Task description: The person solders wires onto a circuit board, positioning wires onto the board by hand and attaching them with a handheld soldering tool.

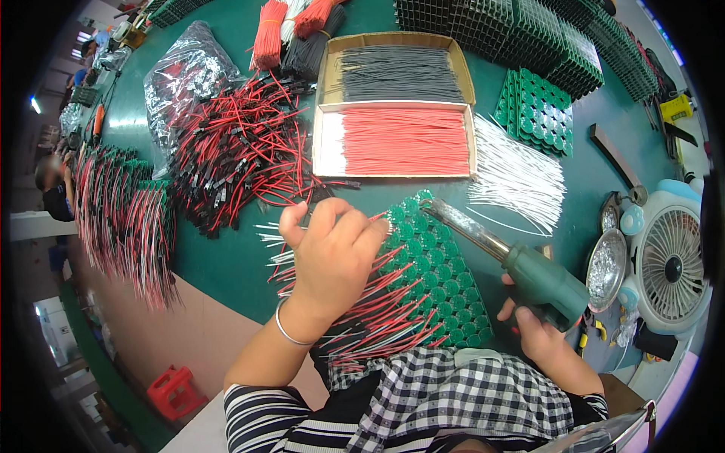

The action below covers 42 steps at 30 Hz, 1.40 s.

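Observation:
My right hand (538,332) is wrapped round a green soldering gun (545,283), whose metal barrel points up and left. Its tip is at the top edge of a green panel of small round circuit boards (442,283). Over the panel's upper left corner, my left hand (331,249) is closed in a pinch on a red wire (377,217), close to the gun's tip. Most of that wire is hidden by the fingers. Several red, white and black wires (385,309) stick out from the panel's left side towards me.
Beyond the panel stand boxes of red wires (404,142) and black wires (400,73). White wires (521,174) lie to their right, a tangled red and black wire pile (234,143) to their left. Wired panels (124,219) hang over the left table edge. A fan (671,264) stands right.

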Motion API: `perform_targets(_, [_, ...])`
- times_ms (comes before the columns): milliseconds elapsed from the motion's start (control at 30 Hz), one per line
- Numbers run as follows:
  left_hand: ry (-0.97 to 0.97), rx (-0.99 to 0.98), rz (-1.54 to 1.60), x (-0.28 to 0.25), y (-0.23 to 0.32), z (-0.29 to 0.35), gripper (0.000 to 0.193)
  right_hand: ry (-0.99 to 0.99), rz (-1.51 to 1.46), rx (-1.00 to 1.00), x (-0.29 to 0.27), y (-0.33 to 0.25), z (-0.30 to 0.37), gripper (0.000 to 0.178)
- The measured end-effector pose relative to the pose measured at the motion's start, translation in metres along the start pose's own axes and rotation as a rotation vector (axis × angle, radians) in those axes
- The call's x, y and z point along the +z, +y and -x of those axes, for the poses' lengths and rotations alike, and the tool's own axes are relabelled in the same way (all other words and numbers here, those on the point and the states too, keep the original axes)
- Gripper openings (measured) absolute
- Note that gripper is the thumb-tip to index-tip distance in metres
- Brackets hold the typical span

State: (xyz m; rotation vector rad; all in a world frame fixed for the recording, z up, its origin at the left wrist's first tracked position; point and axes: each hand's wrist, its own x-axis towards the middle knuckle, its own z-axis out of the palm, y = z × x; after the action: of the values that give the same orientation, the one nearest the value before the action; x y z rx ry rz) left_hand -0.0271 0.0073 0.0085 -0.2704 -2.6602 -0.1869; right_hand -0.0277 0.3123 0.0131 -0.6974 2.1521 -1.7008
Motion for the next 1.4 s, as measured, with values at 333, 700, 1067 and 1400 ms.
perform_targets(333, [-0.028, -0.009, 0.074, -0.009, 0.015, 0.012, 0.011, -0.104, 0.254, 0.046, -0.01, -0.006, 0.009, 0.043])
perform_targets(700, [0.042, -0.017, 0.052, 0.002, 0.015, 0.014, 0.013, -0.026, 0.233, 0.206, 0.008, -0.002, 0.014, 0.028])
perform_targets(1067, [0.058, -0.008, 0.053, 0.003, 0.015, 0.013, 0.013, -0.076, 0.3, 0.15, 0.009, -0.008, 0.007, 0.029])
perform_targets(1400, [0.032, -0.001, 0.062, 0.002, 0.016, 0.013, 0.013, -0.051, 0.229, -0.057, -0.004, -0.002, 0.008, 0.045])
